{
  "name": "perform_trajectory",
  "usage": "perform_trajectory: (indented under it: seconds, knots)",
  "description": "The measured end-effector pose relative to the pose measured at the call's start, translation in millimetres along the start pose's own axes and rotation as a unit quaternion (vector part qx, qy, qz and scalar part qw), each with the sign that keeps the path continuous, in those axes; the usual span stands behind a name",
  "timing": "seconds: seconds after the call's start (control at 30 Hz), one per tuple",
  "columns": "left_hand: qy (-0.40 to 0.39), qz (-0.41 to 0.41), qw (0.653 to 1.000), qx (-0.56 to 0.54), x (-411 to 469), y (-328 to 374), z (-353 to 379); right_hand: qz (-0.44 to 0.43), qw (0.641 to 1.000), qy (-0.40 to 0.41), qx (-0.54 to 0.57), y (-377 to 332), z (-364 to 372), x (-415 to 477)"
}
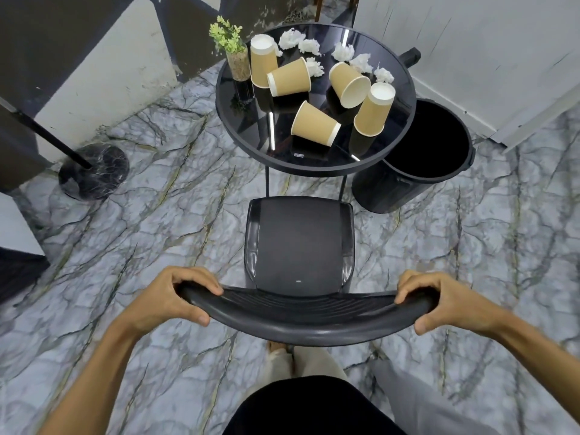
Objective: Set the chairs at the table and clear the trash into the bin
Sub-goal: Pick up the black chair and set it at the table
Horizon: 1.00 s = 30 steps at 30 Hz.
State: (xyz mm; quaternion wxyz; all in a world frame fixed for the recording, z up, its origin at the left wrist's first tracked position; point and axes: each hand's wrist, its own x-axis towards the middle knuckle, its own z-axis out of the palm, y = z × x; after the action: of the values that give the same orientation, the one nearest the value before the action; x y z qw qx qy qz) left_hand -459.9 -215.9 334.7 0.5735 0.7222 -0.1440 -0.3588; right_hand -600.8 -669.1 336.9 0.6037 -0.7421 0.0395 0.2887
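Observation:
A black chair [299, 243] stands in front of me, its seat facing the round black glass table [244, 127]. My left hand [175, 296] grips the left end of the chair's curved backrest [301, 318]. My right hand [439, 301] grips the right end. Several tan paper cups [314, 125] lie or stand upside down on the table, with several crumpled white tissues [309, 47] behind them. An open black bin [420, 158] stands on the floor just right of the table.
A small plant in a glass vase [238, 62] sits at the table's left edge. A black pole on a round marble base [94, 172] stands at the left. Walls close in behind the table. The marble-pattern floor spreads around the chair.

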Motion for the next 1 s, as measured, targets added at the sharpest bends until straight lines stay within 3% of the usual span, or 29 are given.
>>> perform_trajectory:
  seconds: [0.53,0.77,1.0]
  knots:
    - [0.016,-0.027,0.999,0.023,-43,-28,24,0.054,0.994,-0.057,-0.077,13,34,-17]
    - [-0.024,-0.04,0.998,0.047,-46,-19,21,0.112,0.976,-0.14,-0.126,-12,39,-5]
    - [0.006,-0.033,0.997,0.067,-41,-3,8,0.062,0.99,-0.062,-0.107,-49,85,24]
